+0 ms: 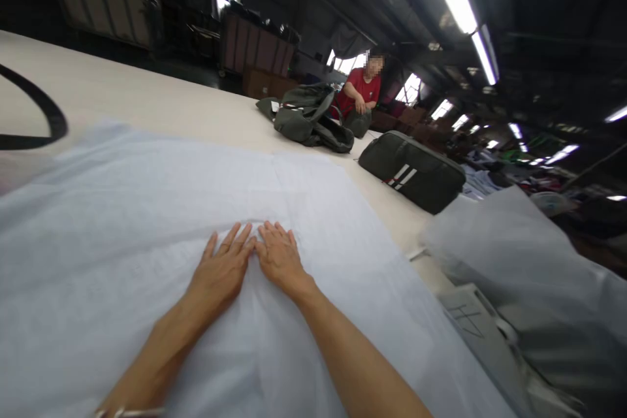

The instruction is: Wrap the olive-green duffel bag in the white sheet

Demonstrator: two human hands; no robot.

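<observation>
A large pale bluish-white sheet (147, 209) covers most of the table in front of me, with soft creases running across it. My left hand (223, 268) lies flat on the sheet, fingers stretched forward and slightly apart. Close beside it, my right hand (281, 258) also presses flat on the sheet, its fingers extended. The two thumbs meet or nearly meet between the hands. Small wrinkles gather in the sheet just ahead of the fingertips. Neither hand grips anything.
Dark green bags (308, 117) and a dark case with white stripes (416, 170) sit on the cream table (196, 95). Translucent plastic sheeting (514, 241) and a marked white box (473, 320) are at the right. A person in red (360, 88) handles a dark item beyond.
</observation>
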